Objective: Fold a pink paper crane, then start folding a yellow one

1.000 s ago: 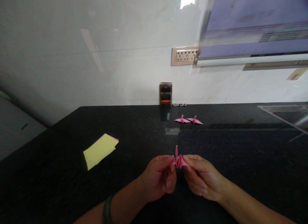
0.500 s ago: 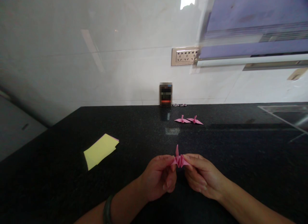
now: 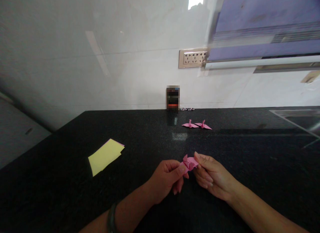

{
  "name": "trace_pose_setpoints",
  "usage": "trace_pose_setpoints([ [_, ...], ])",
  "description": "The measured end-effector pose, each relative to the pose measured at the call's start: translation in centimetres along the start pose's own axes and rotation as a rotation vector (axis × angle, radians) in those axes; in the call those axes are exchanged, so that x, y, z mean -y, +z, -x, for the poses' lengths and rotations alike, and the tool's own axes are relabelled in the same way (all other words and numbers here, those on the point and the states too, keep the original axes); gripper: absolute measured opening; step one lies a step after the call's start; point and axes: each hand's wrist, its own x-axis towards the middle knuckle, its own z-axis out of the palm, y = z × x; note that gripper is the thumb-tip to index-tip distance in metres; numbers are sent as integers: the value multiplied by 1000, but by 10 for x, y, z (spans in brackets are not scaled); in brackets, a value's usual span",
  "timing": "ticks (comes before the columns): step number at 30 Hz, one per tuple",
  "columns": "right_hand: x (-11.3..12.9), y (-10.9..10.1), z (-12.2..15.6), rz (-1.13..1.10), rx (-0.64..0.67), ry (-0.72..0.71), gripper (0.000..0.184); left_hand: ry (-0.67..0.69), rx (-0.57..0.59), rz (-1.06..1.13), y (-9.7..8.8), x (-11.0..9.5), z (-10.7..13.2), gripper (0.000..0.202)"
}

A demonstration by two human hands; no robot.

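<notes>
Between my hands, above the front of the dark counter, is a pink paper crane (image 3: 191,163), tilted with its wings spread to the sides. My left hand (image 3: 167,178) pinches its left wing between thumb and fingers. On the other side, my right hand (image 3: 212,174) pinches the right wing, with the lower fingers curled beneath. Farther back, two more pink paper cranes, a left one (image 3: 190,125) and a right one (image 3: 203,125), stand side by side on the counter, their wings nearly touching.
A stack of yellow paper sheets (image 3: 106,157) lies to the left on the black counter (image 3: 140,133). A small dark box-like object (image 3: 173,98), blurred out, leans at the wall beside a beaded strand (image 3: 187,109). Sockets (image 3: 193,58) are on the wall; a sink or hob edge (image 3: 295,124) is at right.
The crane in my hands has been tipped and turned, so its wings now show their broad faces. My right hand has risen slightly; both hands keep their pinch.
</notes>
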Motion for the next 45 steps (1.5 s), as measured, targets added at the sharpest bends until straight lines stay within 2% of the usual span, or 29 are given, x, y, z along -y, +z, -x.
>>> trace_pose_setpoints([
  [3,0,0,-1,9,-7,-1,31,10,-12,-34,0,-1,0,30],
  [6,1,-1,-1,16,-6,-10,32,21,-82,-22,-2,-1,0,28],
  [9,1,-4,-3,22,-6,-14,33,51,-141,75,-4,2,-2,25],
  [12,0,-7,-3,25,-16,-5,32,58,-139,206,-4,3,-3,27],
  [20,-2,-7,-3,5,-38,17,28,-17,-116,386,-2,2,-5,33],
  [25,-2,-8,-3,-21,-37,60,33,-85,-139,462,-5,0,-7,29],
  [28,-1,-9,-3,-55,-54,91,23,-128,-182,511,-7,-2,-9,22],
  [30,1,-9,-3,-66,-62,109,17,-160,-213,522,-9,-4,-10,18],
  [34,2,-8,-4,-59,-95,122,17,-219,-248,502,-13,-3,-12,19],
  [45,2,-9,-5,14,-172,112,22,-232,-223,479,-17,1,-14,20],
])
